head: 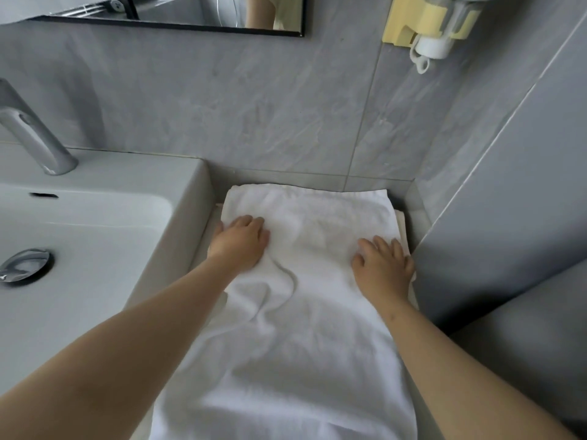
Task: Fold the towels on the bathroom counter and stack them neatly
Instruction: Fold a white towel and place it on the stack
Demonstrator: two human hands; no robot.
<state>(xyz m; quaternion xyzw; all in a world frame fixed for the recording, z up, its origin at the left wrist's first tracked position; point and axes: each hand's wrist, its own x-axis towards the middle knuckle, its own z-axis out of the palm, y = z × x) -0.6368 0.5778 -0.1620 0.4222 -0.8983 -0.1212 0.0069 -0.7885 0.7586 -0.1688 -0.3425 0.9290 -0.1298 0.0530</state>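
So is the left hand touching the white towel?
Touching. The head view shows the left hand resting palm down on the white towel, with no gap between them.

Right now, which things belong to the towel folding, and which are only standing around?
Part of the job: white towel; left hand and right hand, both resting on it; counter beneath.

Just there: sink; faucet; drain plug; mirror; yellow wall dispenser.
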